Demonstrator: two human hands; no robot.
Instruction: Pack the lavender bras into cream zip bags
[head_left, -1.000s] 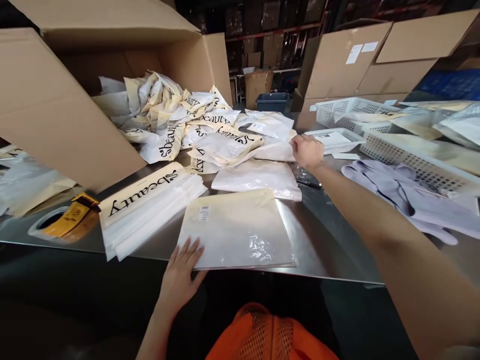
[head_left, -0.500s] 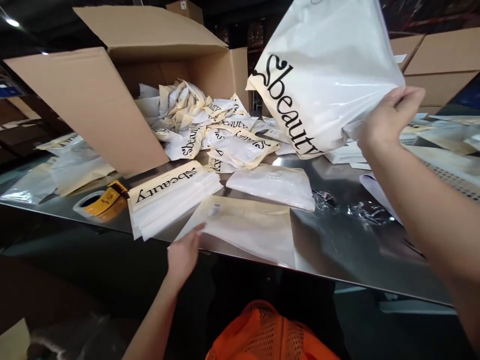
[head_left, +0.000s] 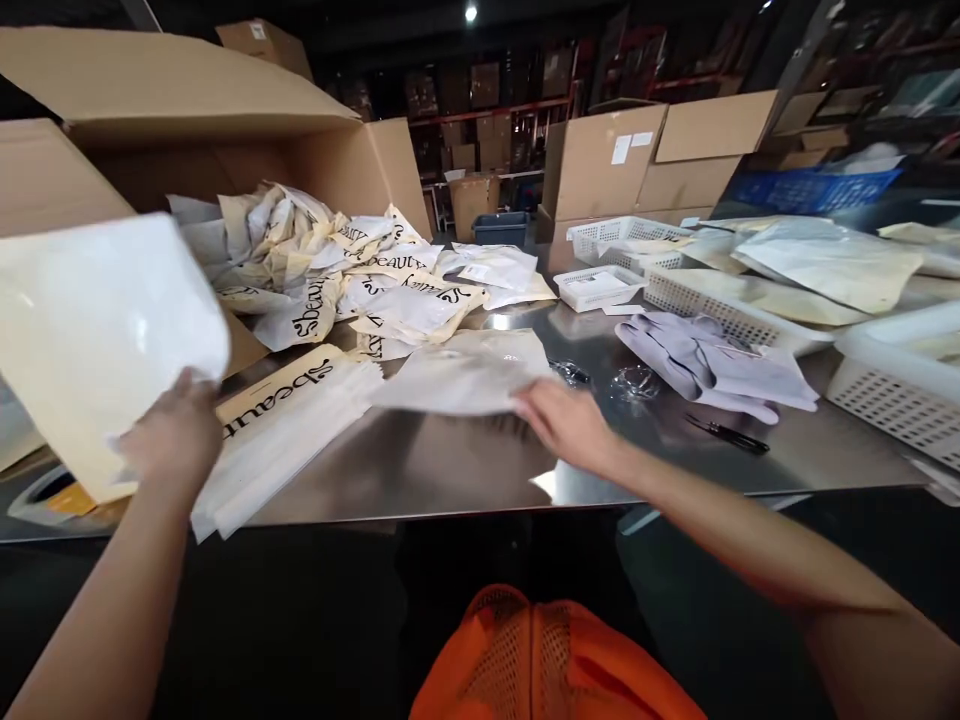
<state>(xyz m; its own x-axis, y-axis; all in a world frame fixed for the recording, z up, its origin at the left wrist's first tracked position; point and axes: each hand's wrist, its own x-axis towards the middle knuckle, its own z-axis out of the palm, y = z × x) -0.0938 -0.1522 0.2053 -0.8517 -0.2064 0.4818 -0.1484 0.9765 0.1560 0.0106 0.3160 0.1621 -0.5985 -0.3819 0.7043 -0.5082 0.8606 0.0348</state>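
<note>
My left hand (head_left: 174, 436) grips a flat cream and white plastic bag (head_left: 97, 330) by its lower corner and holds it up at the left, above the metal table (head_left: 450, 465). My right hand (head_left: 564, 424) is on the edge of a white bag (head_left: 457, 385) that is lifted a little off the table's middle; its fingers are blurred. A neat stack of bags printed "beauty" (head_left: 285, 425) lies between the two hands. Behind it, a heap of crumpled bags (head_left: 337, 285) spills out of a big cardboard box (head_left: 82, 170) lying on its side.
Grey folded cloth (head_left: 712, 365) and a black pen (head_left: 727, 436) lie to the right. White plastic baskets (head_left: 877, 395) and more flat bags (head_left: 825, 265) fill the far right. A tape roll (head_left: 45, 495) sits at the left edge. Cardboard boxes (head_left: 600, 165) stand behind.
The left hand has lifted the flat cream bag off the table's front edge and swung it up to the left. The right hand has come down from holding a printed bag high to the white bag mid-table.
</note>
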